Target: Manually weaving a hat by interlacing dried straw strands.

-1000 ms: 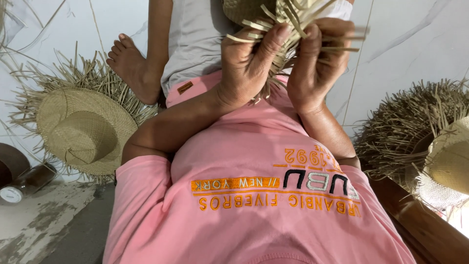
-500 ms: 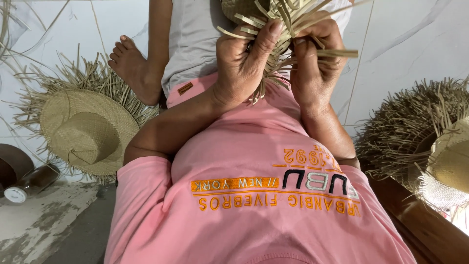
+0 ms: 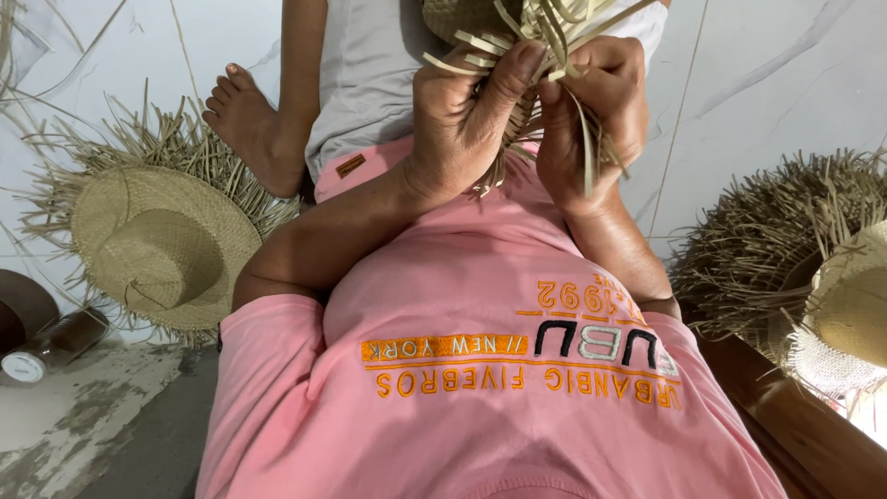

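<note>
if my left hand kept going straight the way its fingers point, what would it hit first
The left hand points up into the half-woven pale straw hat with loose strands, which it already grips, so that comes first. Beyond looks like the grey-shorted lap, though depth is unclear.

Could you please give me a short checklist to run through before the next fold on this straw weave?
1. Left hand grips the weave, thumb pressed on a strand: ok.
2. Right hand pinches a loose strand: ok.
3. Loose strands fan out untangled above the fingers: ok, though the top is cut off by the frame.
4. Weave held over the lap, free of the pink shirt: ok.
5. Tightness of the last fold: cannot tell, the hands hide it.
6. Finished hat lies on the floor, apart from the hands: ok.
</note>
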